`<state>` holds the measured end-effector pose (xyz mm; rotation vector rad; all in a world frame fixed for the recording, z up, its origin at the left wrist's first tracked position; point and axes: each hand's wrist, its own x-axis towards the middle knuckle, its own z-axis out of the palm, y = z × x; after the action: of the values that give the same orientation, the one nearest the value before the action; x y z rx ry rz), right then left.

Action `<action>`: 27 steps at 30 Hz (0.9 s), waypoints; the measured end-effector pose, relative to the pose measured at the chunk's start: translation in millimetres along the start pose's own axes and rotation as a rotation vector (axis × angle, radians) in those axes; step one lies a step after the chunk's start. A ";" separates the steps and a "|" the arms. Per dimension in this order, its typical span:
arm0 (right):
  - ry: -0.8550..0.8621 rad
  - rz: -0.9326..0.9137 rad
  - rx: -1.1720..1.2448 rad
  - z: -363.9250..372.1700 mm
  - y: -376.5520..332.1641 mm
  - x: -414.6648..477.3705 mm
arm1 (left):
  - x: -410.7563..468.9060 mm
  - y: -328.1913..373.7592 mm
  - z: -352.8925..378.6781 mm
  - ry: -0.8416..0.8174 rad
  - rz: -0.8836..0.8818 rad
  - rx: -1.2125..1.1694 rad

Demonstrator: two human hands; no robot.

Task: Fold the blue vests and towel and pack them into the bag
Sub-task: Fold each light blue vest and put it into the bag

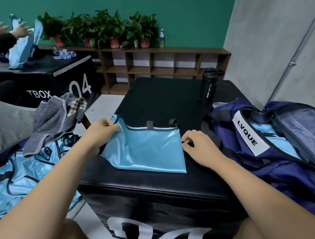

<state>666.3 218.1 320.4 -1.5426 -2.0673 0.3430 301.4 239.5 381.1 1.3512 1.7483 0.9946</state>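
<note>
A teal wall backs a low brown shelf lined with potted plants; pale floor tiles, grey partition at right.

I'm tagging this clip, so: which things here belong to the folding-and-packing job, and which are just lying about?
Part of the job: folded blue vest on the black box, its corner pinched by the left hand, right hand at its other edge; heap of unfolded vests; striped towel; open navy bag.
Lying about: black sport bottle; potted plants; water bottle; wooden shelf.
</note>
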 end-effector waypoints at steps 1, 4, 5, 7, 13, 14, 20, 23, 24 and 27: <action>-0.011 0.001 0.009 0.7 -1.4 0.2 | -4.7 5.8 5.5 -0.021 0.019 -0.038; -0.043 -0.005 0.014 3.7 -6.6 -0.3 | -15.6 20.4 25.1 -0.115 0.048 -0.126; -0.052 -0.010 0.009 4.6 -8.7 -0.5 | -17.5 23.9 32.2 -0.138 0.049 -0.133; -0.069 -0.017 -0.013 6.3 -12.0 -0.6 | -20.1 29.1 47.7 -0.162 0.065 -0.127; -0.087 -0.006 -0.062 6.8 -16.4 -0.4 | -26.6 40.4 95.9 -0.210 0.058 -0.113; -0.088 -0.003 -0.063 6.8 -16.6 -0.4 | -26.8 41.0 102.8 -0.227 0.048 -0.104; -0.082 0.026 -0.044 7.6 -17.1 0.7 | -31.2 40.1 129.1 -0.357 -0.050 -0.115; -0.053 0.042 -0.038 8.3 -17.6 0.9 | -40.6 47.4 124.3 -0.540 -0.142 -0.309; -0.039 0.048 -0.032 8.9 -18.1 1.0 | -43.1 48.4 121.0 -0.571 -0.145 -0.331; 0.016 0.053 -0.039 11.4 -21.6 1.4 | -49.9 47.0 108.7 -0.578 -0.057 -0.260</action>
<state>642.3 213.9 322.2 -1.6202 -2.0354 0.3101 427.5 214.9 376.6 1.2525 1.1740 0.6788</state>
